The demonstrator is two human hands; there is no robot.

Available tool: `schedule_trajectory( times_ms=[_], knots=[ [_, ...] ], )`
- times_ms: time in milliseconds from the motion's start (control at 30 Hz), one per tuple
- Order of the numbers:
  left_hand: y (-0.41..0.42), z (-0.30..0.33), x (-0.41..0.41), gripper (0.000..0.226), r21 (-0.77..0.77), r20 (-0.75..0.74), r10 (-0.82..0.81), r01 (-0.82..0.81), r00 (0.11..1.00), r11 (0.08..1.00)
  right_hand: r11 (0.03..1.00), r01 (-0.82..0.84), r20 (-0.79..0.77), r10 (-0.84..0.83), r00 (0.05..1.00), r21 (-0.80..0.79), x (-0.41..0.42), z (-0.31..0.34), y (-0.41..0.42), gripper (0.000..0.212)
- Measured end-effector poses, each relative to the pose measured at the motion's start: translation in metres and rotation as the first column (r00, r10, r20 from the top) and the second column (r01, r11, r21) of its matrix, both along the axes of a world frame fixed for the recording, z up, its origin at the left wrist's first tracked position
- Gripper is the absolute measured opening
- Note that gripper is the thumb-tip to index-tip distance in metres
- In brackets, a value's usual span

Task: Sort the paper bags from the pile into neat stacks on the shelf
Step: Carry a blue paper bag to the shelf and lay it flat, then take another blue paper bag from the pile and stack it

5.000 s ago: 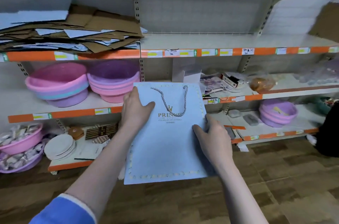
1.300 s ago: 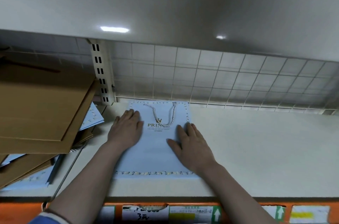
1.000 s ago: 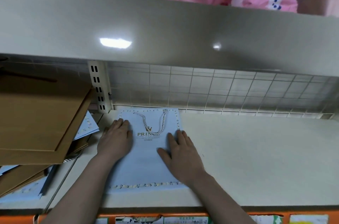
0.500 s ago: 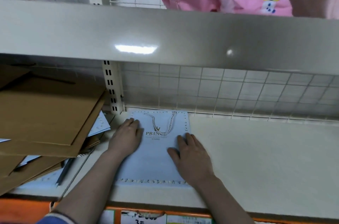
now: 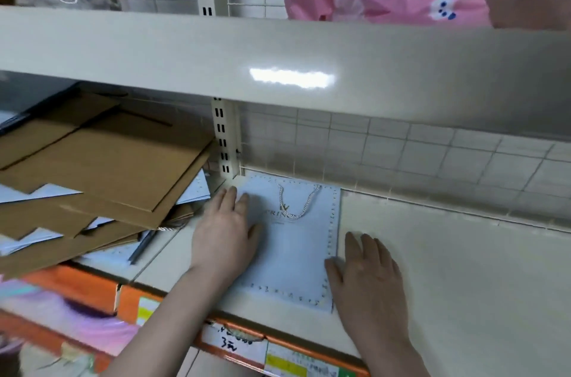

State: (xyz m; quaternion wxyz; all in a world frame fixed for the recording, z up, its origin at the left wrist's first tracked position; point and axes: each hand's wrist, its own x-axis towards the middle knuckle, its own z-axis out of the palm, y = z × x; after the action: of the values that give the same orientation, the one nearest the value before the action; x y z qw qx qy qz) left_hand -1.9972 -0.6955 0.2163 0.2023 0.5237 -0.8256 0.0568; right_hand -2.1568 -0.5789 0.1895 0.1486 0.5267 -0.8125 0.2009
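Now the right hand [image 5: 367, 281] has slid off the pale blue paper bag [image 5: 296, 243] and rests flat, fingers straight, on the bare shelf [image 5: 463, 277] against the bag's right edge; half a second ago it lay on the bag itself. The left hand [image 5: 225, 234] stays spread flat on the bag's left side. The bag lies flat in the far left corner of this bay, squared up, just right of the untidy pile [image 5: 92, 179]. Placement looks finished; the first stack is begun.
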Motion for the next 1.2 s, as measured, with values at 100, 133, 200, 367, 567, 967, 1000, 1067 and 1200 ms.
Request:
schedule_trajectory(
  times_ms=[100, 133, 200, 367, 567, 967, 1000, 1067, 1200],
  knots=[
    [0.018, -0.007, 0.021, 0.060, -0.046, -0.030, 0.054, -0.056, 0.998, 0.997, 0.997, -0.080, 0.028, 0.080, 0.996, -0.018, 0.002, -0.007, 0.000, 0.048],
    [0.025, -0.007, 0.028, 0.060, -0.037, -0.026, 0.082, -0.083, 0.996, 0.996, 0.995, -0.098, 0.037, 0.099, 0.994, -0.034, 0.004, -0.009, -0.002, 0.047],
    [0.037, -0.003, 0.046, 0.059, -0.078, -0.034, 0.129, -0.132, 0.991, 0.988, 0.988, -0.140, 0.040, 0.143, 0.989, -0.070, 0.013, -0.012, -0.009, 0.049],
    [0.048, 0.008, 0.101, 0.054, -0.151, -0.014, 0.267, -0.266, 0.964, 0.952, 0.965, -0.244, 0.004, 0.245, 0.969, -0.096, 0.057, -0.005, -0.021, 0.045],
    [0.036, 0.021, 0.174, 0.051, -0.132, -0.102, 0.314, -0.326, 0.944, 0.936, 0.922, -0.349, -0.054, 0.345, 0.937, -0.165, 0.127, 0.014, -0.047, 0.049],
    [-0.015, 0.045, 0.383, 0.053, -0.202, -0.109, 0.329, -0.345, 0.938, 0.917, 0.902, -0.336, 0.010, 0.352, 0.936, -0.270, 0.316, 0.043, -0.100, 0.046],
    [-0.020, 0.047, 0.394, 0.055, -0.194, -0.095, 0.329, -0.342, 0.940, 0.920, 0.901, -0.331, 0.003, 0.346, 0.938, -0.279, 0.326, 0.046, -0.104, 0.046],
    [-0.029, 0.049, 0.412, 0.058, -0.204, -0.058, 0.324, -0.329, 0.944, 0.922, 0.893, -0.336, 0.005, 0.354, 0.935, -0.301, 0.344, 0.052, -0.112, 0.043],
    [-0.051, 0.054, 0.441, 0.060, -0.231, -0.035, 0.317, -0.316, 0.948, 0.920, 0.885, -0.347, 0.034, 0.376, 0.926, -0.309, 0.377, 0.064, -0.131, 0.039]
  ],
)
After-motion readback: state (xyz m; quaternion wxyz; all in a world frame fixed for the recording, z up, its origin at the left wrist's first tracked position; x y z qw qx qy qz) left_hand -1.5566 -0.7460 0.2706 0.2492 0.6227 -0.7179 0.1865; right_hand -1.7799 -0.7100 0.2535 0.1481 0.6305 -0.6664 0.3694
